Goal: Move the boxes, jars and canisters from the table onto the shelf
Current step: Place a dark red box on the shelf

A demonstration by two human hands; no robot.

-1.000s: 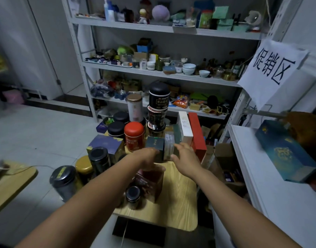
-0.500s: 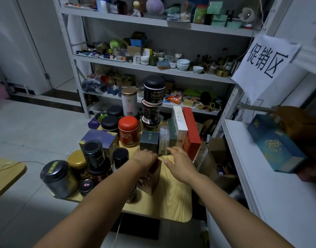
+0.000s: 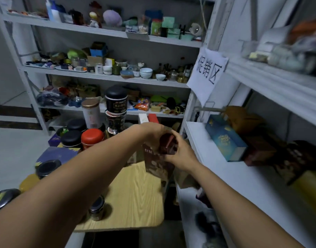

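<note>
Carrying step. The left hand [image 3: 151,135] and right hand [image 3: 178,153] both grip a dark red box [image 3: 158,163], held tilted in the air above the right edge of the wooden table [image 3: 135,190], just beside the white shelf [image 3: 203,151]. A blue box [image 3: 225,140] already lies on that shelf; a red canister [image 3: 92,138] and others wait on the table. Next move, by judgement: swing the box rightward onto bare shelf in front of the blue box, then release.
</note>
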